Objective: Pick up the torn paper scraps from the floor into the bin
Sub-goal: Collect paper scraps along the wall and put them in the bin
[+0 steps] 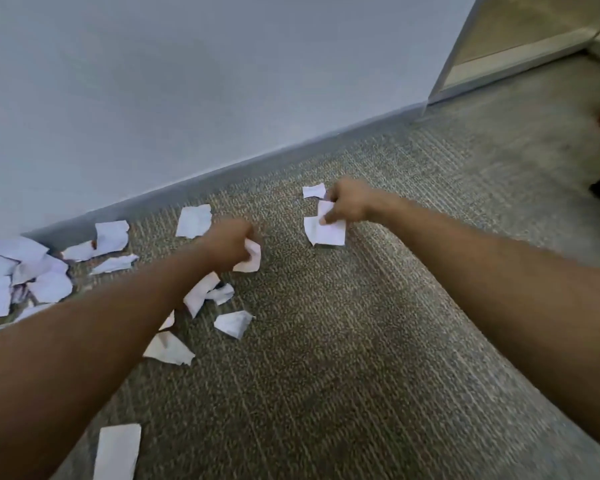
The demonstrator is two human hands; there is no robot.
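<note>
The left hand point(231, 245) grips a crumpled scrap point(252, 256); the right hand point(347, 204) pinches a flat scrap point(326, 232). Next: the pile point(21, 275) by the wall point(153, 98).

Scraps point(21, 271) on carpet point(361, 341) by wall point(153, 98)
</note>
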